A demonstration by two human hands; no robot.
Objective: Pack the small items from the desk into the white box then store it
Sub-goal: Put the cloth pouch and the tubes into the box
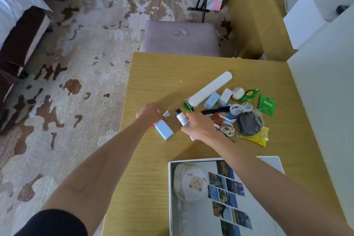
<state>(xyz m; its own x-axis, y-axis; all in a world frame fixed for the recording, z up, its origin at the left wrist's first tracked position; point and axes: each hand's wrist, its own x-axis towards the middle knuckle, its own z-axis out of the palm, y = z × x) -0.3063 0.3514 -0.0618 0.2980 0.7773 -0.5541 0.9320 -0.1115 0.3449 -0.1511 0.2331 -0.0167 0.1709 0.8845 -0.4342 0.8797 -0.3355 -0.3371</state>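
The open white box point(169, 188) lies at the desk's near edge, holding a round white plush item point(193, 182) and several postcards point(228, 189). My left hand point(150, 114) pinches a small white packet point(166, 114) above a light blue box point(164, 129). My right hand point(199, 125) grips a small white bottle with a black cap point(181, 117). Beyond it lie a long white case point(209, 88), two small pale boxes point(218, 97), a white round case point(238, 93), green sachets point(267, 104), white cables point(240, 108), a dark pouch point(248, 123) and a yellow packet point(258, 137).
The yellow wooden desk point(153, 74) stands over a patterned carpet. A padded stool point(181, 37) sits at its far edge. A white wall panel point(325, 92) borders the desk on the right. A bed point(17, 5) is at far left.
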